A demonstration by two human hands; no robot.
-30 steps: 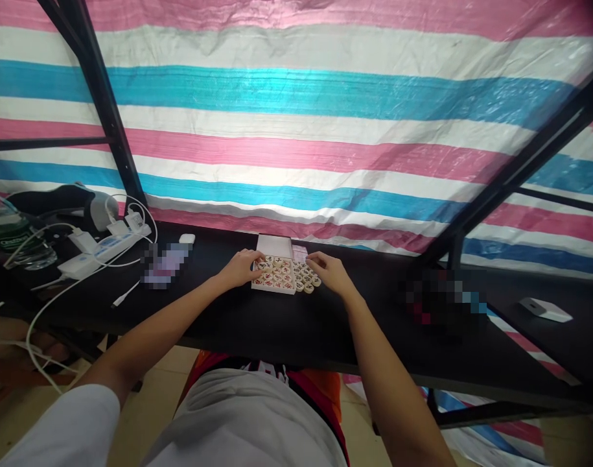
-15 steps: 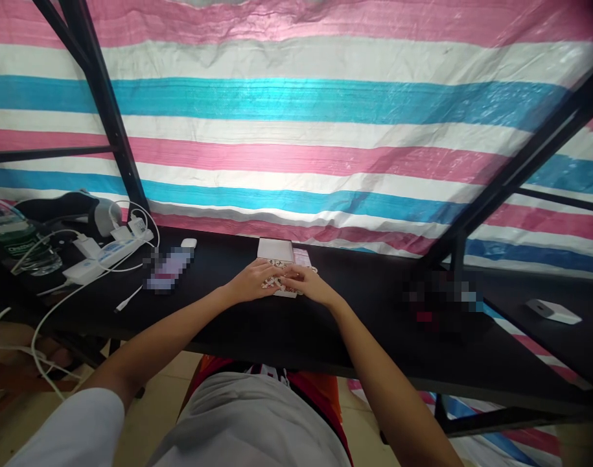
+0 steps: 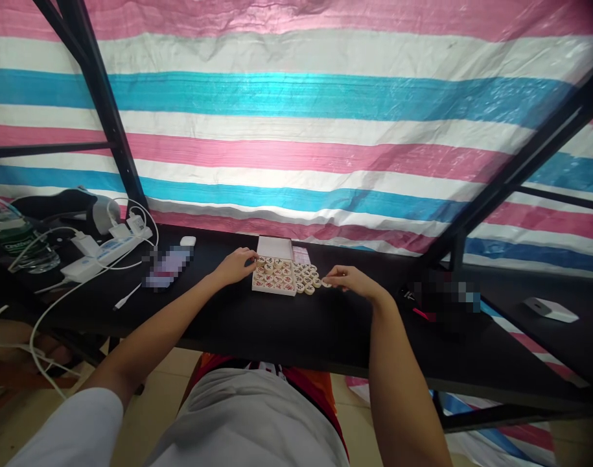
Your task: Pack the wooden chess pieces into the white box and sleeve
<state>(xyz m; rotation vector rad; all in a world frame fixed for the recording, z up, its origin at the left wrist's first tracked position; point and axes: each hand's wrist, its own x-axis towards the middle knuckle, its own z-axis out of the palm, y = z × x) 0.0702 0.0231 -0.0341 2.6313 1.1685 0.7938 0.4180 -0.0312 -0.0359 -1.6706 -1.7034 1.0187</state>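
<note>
An open white box (image 3: 275, 291) stands on the black table, with its lid (image 3: 275, 248) tipped back behind. Rows of round Chinese chess pieces (image 3: 275, 279), marked in red and black, lie inside. My left hand (image 3: 238, 264) is at the box's upper left, its fingertips closed at a piece (image 3: 262, 260) there. Right of the box, loose pieces (image 3: 306, 277) lie in a cluster on the table. Beside their right end, my right hand (image 3: 350, 280) pinches a pale piece (image 3: 326, 283) between thumb and fingers.
On the left are a phone (image 3: 168, 267), a white earbud case (image 3: 188, 240), a power strip (image 3: 102, 256) with cables, and a water bottle (image 3: 31, 246). A dark blurred object (image 3: 437, 298) and a white adapter (image 3: 551, 309) sit right. Metal posts (image 3: 104, 110) frame a striped sheet (image 3: 296, 149).
Both hands were together over the box. Since then my left hand has shifted to its left edge and my right hand rightward past the loose pieces, uncovering the rows inside.
</note>
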